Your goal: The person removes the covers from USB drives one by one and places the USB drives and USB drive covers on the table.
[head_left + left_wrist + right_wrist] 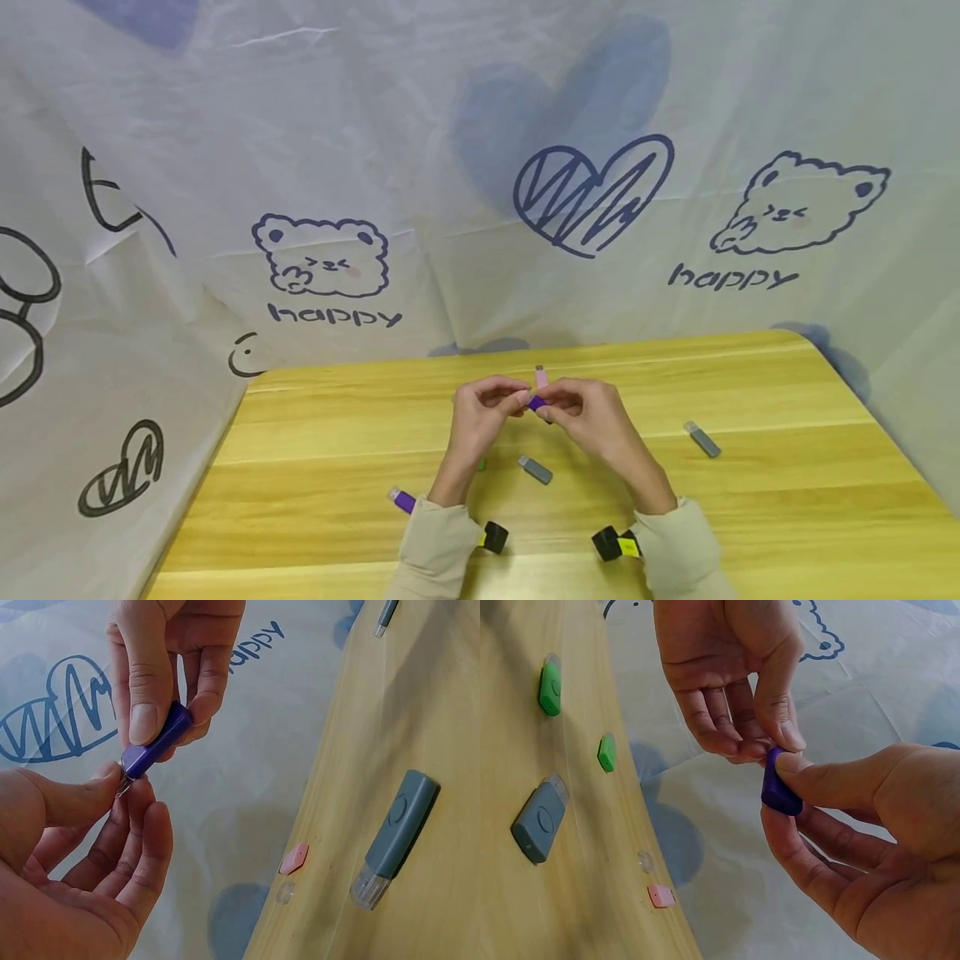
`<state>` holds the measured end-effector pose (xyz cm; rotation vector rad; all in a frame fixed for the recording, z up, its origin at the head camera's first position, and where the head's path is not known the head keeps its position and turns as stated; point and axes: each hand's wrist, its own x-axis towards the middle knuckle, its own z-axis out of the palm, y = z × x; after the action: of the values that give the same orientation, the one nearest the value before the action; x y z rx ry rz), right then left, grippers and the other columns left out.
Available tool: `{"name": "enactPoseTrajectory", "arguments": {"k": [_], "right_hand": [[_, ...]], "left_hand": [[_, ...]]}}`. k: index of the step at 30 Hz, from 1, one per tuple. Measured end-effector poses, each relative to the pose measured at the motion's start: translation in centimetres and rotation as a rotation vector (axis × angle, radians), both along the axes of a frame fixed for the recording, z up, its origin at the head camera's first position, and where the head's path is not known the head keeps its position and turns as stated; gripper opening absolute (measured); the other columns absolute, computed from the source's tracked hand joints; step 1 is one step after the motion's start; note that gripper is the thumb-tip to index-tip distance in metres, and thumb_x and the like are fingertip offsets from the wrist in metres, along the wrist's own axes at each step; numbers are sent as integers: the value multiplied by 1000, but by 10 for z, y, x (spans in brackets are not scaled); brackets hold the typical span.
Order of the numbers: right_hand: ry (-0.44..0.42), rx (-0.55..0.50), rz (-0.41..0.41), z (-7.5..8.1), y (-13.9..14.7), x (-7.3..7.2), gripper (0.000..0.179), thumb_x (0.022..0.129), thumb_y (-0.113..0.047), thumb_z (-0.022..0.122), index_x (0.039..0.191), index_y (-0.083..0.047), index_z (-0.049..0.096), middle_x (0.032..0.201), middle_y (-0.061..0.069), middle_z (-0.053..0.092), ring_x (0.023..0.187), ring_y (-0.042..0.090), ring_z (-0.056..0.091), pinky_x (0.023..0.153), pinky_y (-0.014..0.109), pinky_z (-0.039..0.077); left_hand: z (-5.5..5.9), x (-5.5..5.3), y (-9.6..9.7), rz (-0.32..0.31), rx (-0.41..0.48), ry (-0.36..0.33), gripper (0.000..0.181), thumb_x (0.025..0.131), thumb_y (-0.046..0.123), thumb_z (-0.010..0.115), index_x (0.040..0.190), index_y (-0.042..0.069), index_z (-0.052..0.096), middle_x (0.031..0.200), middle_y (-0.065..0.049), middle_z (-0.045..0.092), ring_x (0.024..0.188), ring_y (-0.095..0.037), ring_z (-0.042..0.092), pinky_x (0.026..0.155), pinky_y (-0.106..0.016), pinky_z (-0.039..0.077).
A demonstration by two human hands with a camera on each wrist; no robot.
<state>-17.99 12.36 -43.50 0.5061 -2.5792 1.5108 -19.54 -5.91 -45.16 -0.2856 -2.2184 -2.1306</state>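
Raised above the table, a purple USB stick (537, 402) is held between both hands. The right hand (596, 417) pinches its purple body (166, 736) between thumb and fingers. At the other end, the thumb and fingertips of the left hand (478, 421) pinch the clear cap (123, 783), which touches the body in the left wrist view. In the right wrist view the left fingers and the purple body (780, 795) mostly hide this cap. Just beyond the hands lies a pink USB stick (542, 377).
One grey USB stick (535, 469) lies between the forearms, another grey one (702, 439) to the right. A second purple stick (403, 501) is beside the left sleeve. Two green sticks (550, 688) lie on the wooden table (315, 450). A printed cloth (450, 267) hangs behind.
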Motion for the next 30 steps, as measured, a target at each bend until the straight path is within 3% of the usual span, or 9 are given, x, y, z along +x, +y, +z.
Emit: {"name": "enactPoseTrajectory", "arguments": {"k": [6, 13, 19, 23, 30], "right_hand": [[-11, 9, -3, 2, 0, 0, 14, 89, -1, 79, 103, 0, 78, 97, 12, 76, 81, 20, 74, 69, 26, 61], [-62, 20, -18, 7, 1, 0, 17, 88, -1, 80, 104, -1, 78, 95, 10, 77, 82, 18, 74, 70, 25, 61], [-88, 28, -21, 12, 5, 2, 17, 88, -1, 80, 105, 0, 79, 96, 9, 77, 83, 18, 74, 71, 27, 61], [-110, 34, -40, 15, 8, 3, 15, 88, -1, 80, 103, -1, 79, 94, 8, 77, 82, 18, 74, 69, 28, 61], [-169, 44, -51, 14, 19, 4, 11, 88, -1, 80, 99, -2, 80, 91, 7, 77, 77, 16, 72, 63, 26, 59]], "left_hand": [[-1, 0, 3, 23, 14, -13, 9, 91, 0, 77, 96, -7, 77, 93, -20, 75, 73, -19, 71, 71, -30, 62], [-2, -1, 5, 12, 37, 6, 11, 92, 0, 75, 98, -10, 76, 93, -21, 75, 77, -34, 73, 70, -29, 62], [-1, -1, 9, 19, 53, 16, 11, 92, -1, 75, 97, -11, 76, 91, -24, 75, 71, -18, 72, 69, -29, 62], [3, 0, 13, 27, 67, 17, 13, 91, -1, 76, 97, -13, 75, 91, -25, 74, 71, -16, 72, 69, -29, 62], [8, -2, -6, 144, 159, 10, 13, 90, -2, 77, 99, -11, 76, 90, -23, 75, 72, -17, 73, 70, -28, 62]]}}
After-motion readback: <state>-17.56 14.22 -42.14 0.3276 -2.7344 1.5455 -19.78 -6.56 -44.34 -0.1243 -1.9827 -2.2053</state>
